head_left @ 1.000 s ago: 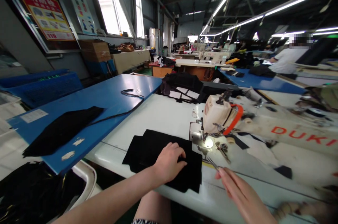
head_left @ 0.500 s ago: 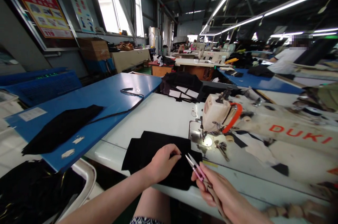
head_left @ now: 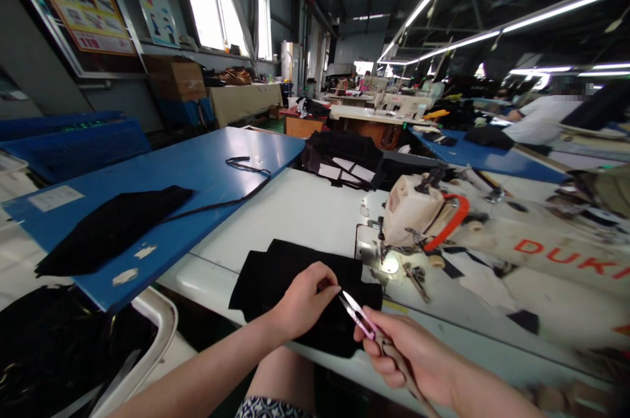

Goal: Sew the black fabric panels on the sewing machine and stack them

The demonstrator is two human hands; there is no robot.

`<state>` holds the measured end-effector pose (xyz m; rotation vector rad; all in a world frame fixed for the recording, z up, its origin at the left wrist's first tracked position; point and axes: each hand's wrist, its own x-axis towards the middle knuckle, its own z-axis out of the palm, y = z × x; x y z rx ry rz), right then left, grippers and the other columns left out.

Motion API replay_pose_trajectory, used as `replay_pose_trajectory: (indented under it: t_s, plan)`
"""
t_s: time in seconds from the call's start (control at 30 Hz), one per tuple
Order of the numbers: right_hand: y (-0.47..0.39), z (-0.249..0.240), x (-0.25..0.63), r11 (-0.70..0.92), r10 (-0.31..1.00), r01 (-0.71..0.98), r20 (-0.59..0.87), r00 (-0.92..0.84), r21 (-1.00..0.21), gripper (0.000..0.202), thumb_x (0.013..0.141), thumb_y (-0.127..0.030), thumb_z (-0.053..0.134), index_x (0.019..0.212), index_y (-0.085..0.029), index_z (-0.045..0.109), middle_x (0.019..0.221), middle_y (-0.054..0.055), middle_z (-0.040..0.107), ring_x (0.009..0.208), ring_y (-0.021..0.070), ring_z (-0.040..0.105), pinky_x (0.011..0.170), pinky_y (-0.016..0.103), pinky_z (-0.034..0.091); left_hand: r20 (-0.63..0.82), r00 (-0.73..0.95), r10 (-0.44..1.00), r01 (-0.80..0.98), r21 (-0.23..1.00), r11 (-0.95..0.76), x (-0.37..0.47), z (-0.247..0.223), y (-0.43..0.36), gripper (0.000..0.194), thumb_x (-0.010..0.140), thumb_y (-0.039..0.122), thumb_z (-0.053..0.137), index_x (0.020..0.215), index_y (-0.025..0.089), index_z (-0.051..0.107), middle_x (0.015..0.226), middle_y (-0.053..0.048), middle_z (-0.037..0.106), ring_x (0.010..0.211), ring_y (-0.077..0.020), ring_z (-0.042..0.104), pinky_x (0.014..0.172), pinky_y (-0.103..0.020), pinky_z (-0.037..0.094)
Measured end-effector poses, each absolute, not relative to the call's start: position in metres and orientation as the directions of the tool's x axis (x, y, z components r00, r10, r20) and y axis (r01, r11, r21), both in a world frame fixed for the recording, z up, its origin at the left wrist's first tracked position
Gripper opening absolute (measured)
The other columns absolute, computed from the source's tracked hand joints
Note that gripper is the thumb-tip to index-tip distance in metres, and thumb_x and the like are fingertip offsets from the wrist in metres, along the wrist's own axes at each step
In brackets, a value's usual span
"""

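Note:
A black fabric piece (head_left: 290,273) lies flat on the pale sewing table (head_left: 315,205), partly over its front edge. Above it my left hand (head_left: 308,296) is closed, thumb and fingertips pinched; whatever is between them is too small to make out. My right hand (head_left: 398,346) holds pink-handled thread snips (head_left: 361,319), their blades pointing up-left at my left fingertips. The snips' tips are close to those fingertips; touching cannot be told. The needle area of the sewing machine (head_left: 411,214) is lit, just beyond the fabric's right side.
On the left, a blue table (head_left: 211,175) bears a black cloth (head_left: 118,224) and a cord. A white bin (head_left: 170,316) with black material stands lower left. More black fabric (head_left: 339,152) lies behind. A person (head_left: 541,116) sits at the far right.
My right hand has brought the snips slightly left, closer to my left fingertips. My left hand keeps its pinch. The view has shifted slightly.

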<state>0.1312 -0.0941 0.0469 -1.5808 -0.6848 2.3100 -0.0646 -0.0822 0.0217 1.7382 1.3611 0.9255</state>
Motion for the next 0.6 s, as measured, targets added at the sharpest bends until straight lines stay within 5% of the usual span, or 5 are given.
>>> replay_pose_trajectory:
  t_s: [0.37,0.6]
  plan:
    - [-0.107,0.035,0.116,-0.825,0.564,-0.180,-0.768,-0.301,-0.535,0.028,0.089,-0.036,0.050,0.073,-0.013,0.055,0.056,-0.005,0.040,0.038,0.0011,0.029,0.036,0.013,0.016,0.147,0.294,0.944,0.364,0.896,-0.253,-0.069,0.018,-0.084,0.004,0.081,0.016,0.057,0.078,0.017,0.057,0.077,0.002,0.054,0.071,-0.0110,0.051,0.065,-0.021,0.041]
    - [-0.114,0.036,0.142,-0.615,0.785,-0.288,-0.602,-0.144,-0.734,0.032,0.078,-0.048,0.062,0.075,-0.016,0.058,0.056,-0.006,0.040,0.039,0.0016,0.028,0.035,0.015,0.024,0.178,0.349,0.920,0.378,0.871,-0.313,-0.076,0.037,-0.097,0.008,0.082,0.017,0.057,0.075,0.017,0.058,0.080,-0.001,0.056,0.076,-0.0126,0.053,0.071,-0.023,0.043]
